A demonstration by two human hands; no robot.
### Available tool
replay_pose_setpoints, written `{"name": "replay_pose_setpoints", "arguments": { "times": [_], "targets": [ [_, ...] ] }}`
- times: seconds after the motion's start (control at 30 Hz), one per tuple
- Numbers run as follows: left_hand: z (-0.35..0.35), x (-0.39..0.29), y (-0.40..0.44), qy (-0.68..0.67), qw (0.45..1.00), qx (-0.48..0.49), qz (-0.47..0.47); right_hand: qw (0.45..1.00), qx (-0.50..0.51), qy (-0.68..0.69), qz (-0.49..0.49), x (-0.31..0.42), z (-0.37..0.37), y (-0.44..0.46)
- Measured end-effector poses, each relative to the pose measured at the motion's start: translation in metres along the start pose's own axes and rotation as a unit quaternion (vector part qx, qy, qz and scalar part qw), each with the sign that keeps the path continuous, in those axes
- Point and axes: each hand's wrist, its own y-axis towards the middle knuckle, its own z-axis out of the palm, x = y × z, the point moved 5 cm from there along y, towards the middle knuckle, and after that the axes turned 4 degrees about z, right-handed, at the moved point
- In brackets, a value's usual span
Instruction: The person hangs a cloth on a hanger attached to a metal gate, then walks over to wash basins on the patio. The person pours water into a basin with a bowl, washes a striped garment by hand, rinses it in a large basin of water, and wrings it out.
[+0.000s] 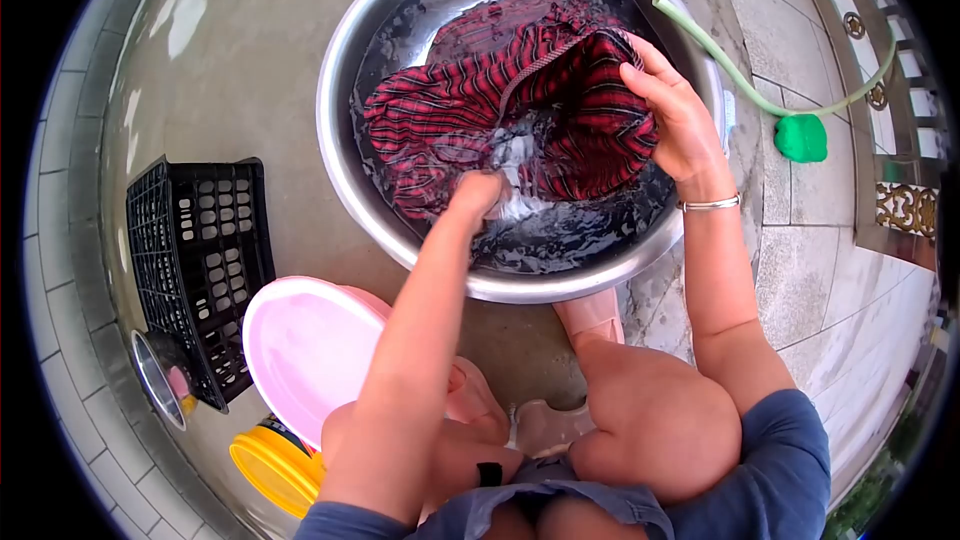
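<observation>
- Presently, the red striped cloth (480, 90) lies in the metal basin (333, 160), partly under the dark water (590, 245), its long axis going roughly from left to right
- My right grip (685, 125) is closed on the right end of this cloth, holding the folded edge raised above the water
- My left grip (482, 192) is at the near edge, around the middle; from it, the cloth spreads forward and to both sides, with the raised fold to the right
- Its fingers are blurred and wet, so I cannot tell if they pinch fabric
- Hard to see: the far, sunken part of the cloth, and the fold's shadowed inside
</observation>
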Motion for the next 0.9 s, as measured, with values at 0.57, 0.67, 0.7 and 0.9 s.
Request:
{"name": "replay_pose_setpoints", "arguments": {
  "times": [0.57, 0.67, 0.7, 0.9],
  "targets": [
    [0.001, -0.057, -0.077, -0.573, 0.763, 0.083, 0.287, 0.927, 0.196, -0.319, -0.006, -0.138, 0.023, -0.006],
    [-0.023, -0.043, -0.071, -0.464, 0.849, -0.036, 0.249, 0.952, 0.04, -0.253, 0.164, -0.129, 0.012, -0.014],
    [-0.026, -0.033, -0.068, -0.433, 0.863, -0.046, 0.258, 0.965, 0.017, -0.188, 0.181, -0.124, 0.008, -0.015],
    [0.036, -0.019, -0.076, -0.452, 0.885, -0.024, 0.109, 0.929, 0.22, -0.296, -0.016, -0.095, 0.071, -0.037]
  ]
}}
